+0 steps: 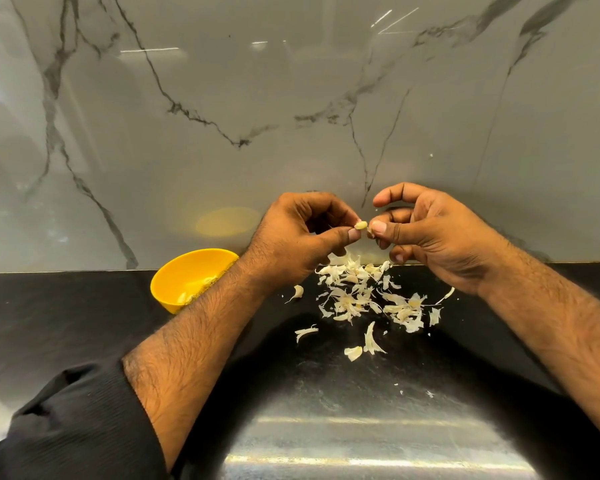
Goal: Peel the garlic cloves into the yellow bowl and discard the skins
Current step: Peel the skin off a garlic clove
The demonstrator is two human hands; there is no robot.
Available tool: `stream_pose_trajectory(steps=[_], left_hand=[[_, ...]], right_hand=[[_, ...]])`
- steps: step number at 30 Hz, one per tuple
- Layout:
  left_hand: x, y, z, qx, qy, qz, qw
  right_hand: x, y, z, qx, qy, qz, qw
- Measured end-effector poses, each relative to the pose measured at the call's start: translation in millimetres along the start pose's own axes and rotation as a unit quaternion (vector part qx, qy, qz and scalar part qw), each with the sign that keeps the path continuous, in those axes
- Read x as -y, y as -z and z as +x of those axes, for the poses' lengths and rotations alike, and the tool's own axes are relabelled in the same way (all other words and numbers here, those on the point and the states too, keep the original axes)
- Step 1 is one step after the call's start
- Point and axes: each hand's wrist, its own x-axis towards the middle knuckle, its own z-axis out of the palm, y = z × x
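left hand (293, 237): raised above the countertop near its back edge, thumb and curled fingers pinching a garlic clove (361, 225) at its left end
right hand (426, 233): raised at the same height, just right of the clove; thumb and a fingertip pinched together against the clove's right end, on what looks like a bit of skin, too small to be sure; index finger arched above, other fingers curled under
garlic clove: small, pale yellow, looks mostly bare, held in the air between the two hands, above the skins
garlic skins (368, 299): loose white papery pile on the black countertop (66, 323), below the hands, close to the back edge; a few stray pieces scattered toward the front, some tiny flecks further forward
yellow bowl (184, 275): on the countertop at the back edge, left of the skin pile, partly hidden by the left forearm; pale peeled pieces inside, count cannot be told
backsplash (291, 98): glossy grey marble with dark veins, rising from the back edge; shows a yellow reflection of the bowl
sleeve (77, 427): black, pushed up on the left forearm, bottom left corner of the view
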Motion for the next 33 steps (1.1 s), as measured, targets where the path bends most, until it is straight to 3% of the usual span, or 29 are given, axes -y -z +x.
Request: stream_pose_trajectory(steps=[6, 9, 13, 18, 21, 25, 30, 33], left_hand=[[1, -4, 0, 0.014, 0.013, -0.002, 1.000], [1, -4, 0, 0.004, 0.024, 0.010, 1.000], [1, 0, 0, -0.002, 0.067, 0.040, 0.997], [0, 0, 1, 0.013, 0.107, 0.107, 0.988], [1, 6, 1, 0.019, 0.095, 0.133, 0.986], [0, 9, 2, 0.021, 0.105, 0.141, 0.984], [2, 7, 2, 0.006, 0.125, 0.139, 0.982], [1, 10, 3, -0.003, 0.129, 0.134, 0.983]], right_hand=[[-1, 0, -1, 0.024, -0.006, -0.042, 0.999], [-1, 2, 0, 0.011, 0.003, -0.119, 0.993], [0, 3, 0, 0.020, -0.014, -0.342, 0.939], [5, -4, -5, 0.013, 0.022, -0.450, 0.893], [10, -3, -10, 0.039, 0.056, -0.461, 0.885], [19, -7, -20, 0.119, 0.058, -0.412, 0.901], [15, -14, -19, 0.109, 0.084, -0.522, 0.842], [18, -14, -24, 0.181, 0.080, -0.419, 0.886]])
